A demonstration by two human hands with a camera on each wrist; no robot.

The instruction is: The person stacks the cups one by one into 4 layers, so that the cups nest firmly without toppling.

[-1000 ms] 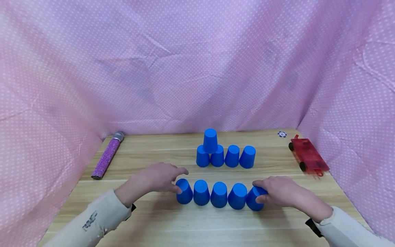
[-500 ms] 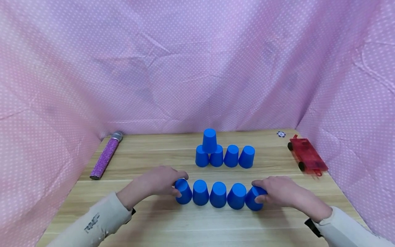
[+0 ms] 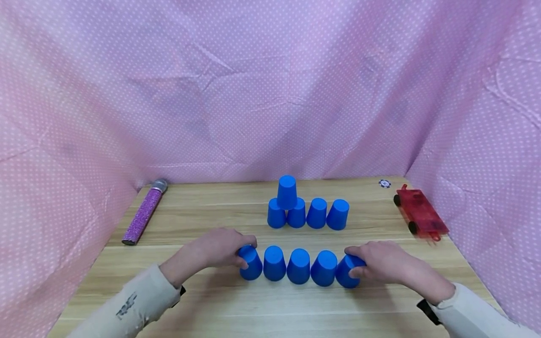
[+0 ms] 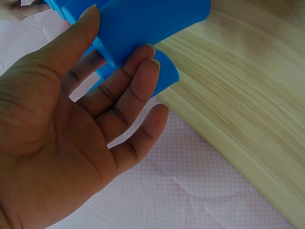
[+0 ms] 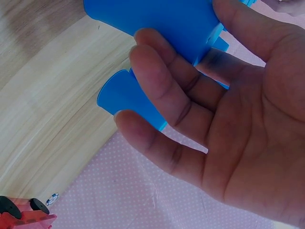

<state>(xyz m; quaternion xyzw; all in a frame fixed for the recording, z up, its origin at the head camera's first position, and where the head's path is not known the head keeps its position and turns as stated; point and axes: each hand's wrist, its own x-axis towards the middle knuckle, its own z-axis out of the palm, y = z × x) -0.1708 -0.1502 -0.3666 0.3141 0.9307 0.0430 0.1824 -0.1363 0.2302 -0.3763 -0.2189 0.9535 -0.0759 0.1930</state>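
Several upside-down blue cups stand in a near row across the table. At its left end, my left hand [image 3: 217, 247] pinches the end cup [image 3: 252, 266] between thumb and fingers near its raised base; that cup [image 4: 152, 24] also fills the top of the left wrist view. The right hand [image 3: 383, 262] grips the cup [image 3: 346, 273] at the opposite end, thumb in front and fingers behind. Between them are 3 more cups, with a middle cup [image 3: 298, 266] at the centre. Behind is a second row, where one upper cup [image 3: 287, 192] straddles the two leftmost cups.
A purple glittery microphone [image 3: 144, 216] lies at the table's left edge. On the right are a red toy car [image 3: 422, 211] with black wheels and a poker chip [image 3: 385, 184]. Pink dotted cloth [image 3: 270, 94] hangs round the wooden table [image 3: 203, 202].
My left hand's fingers have come in over the left end cup and now hold it. The right hand keeps its grip on the right end cup, and all cups stand as before.
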